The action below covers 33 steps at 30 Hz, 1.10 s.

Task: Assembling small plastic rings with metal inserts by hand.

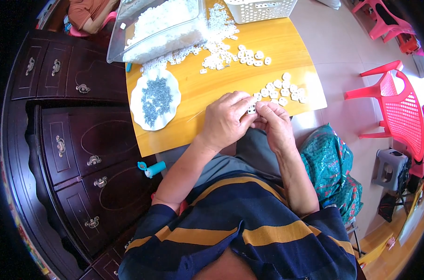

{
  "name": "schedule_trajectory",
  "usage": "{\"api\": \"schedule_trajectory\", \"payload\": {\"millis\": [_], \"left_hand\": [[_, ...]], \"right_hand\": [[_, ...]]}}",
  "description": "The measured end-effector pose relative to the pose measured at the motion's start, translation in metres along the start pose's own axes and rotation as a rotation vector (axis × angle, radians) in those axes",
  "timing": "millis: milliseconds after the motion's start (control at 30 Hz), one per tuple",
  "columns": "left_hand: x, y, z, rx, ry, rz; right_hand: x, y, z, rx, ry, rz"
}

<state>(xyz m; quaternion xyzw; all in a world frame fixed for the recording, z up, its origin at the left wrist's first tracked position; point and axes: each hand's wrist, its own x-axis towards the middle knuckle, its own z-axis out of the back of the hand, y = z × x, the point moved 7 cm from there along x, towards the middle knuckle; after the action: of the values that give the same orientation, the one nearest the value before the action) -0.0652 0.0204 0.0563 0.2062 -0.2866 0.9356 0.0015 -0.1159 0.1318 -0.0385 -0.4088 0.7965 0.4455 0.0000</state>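
Note:
A small white plastic piece with dark holes (251, 109) is pinched between my two hands at the table's near edge. My left hand (225, 117) is closed, with thumb and index finger at the piece's left side. The fingers of my right hand (276, 122) are closed on its right side. Just beyond my right hand lies a loose group of similar white pieces (286, 85). To the left of my hands stands a scalloped white plate (174, 100) with many small dark metal screws (157, 99) on it.
On the yellow table (193, 100), a clear bin (158, 51) of white pieces stands at the far side, with more pieces (216, 56) spilled beside it. A white basket (261, 14) is behind. Dark drawers (67, 154) flank the left; a pink chair (403, 102) stands right. Another person's arm (95, 21) shows far left.

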Motion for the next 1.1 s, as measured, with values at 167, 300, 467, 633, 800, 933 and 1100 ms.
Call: {"api": "schedule_trajectory", "payload": {"millis": [167, 300, 467, 633, 800, 933, 1100], "left_hand": [[-0.001, 0.001, 0.0, -0.013, 0.013, 0.007], [-0.001, 0.001, 0.0, -0.019, 0.027, 0.009], [-0.002, 0.002, -0.001, -0.04, 0.01, 0.003], [-0.002, 0.003, 0.0, -0.073, 0.009, -0.009], [-0.002, 0.004, 0.0, -0.116, -0.026, 0.013], [0.0, 0.007, -0.002, -0.237, 0.018, 0.117], [-0.002, 0.01, -0.002, -0.264, 0.001, 0.095]], "right_hand": [[-0.002, 0.001, -0.003, -0.053, -0.019, -0.008], [-0.002, 0.003, -0.003, -0.092, -0.039, 0.068], [-0.004, 0.008, -0.004, -0.141, -0.064, 0.133], [-0.004, 0.007, -0.002, -0.178, -0.071, 0.182], [-0.004, 0.006, -0.002, -0.17, -0.077, 0.182], [-0.003, 0.008, -0.003, -0.114, -0.081, 0.181], [-0.001, 0.004, -0.003, -0.068, -0.021, 0.098]]}}
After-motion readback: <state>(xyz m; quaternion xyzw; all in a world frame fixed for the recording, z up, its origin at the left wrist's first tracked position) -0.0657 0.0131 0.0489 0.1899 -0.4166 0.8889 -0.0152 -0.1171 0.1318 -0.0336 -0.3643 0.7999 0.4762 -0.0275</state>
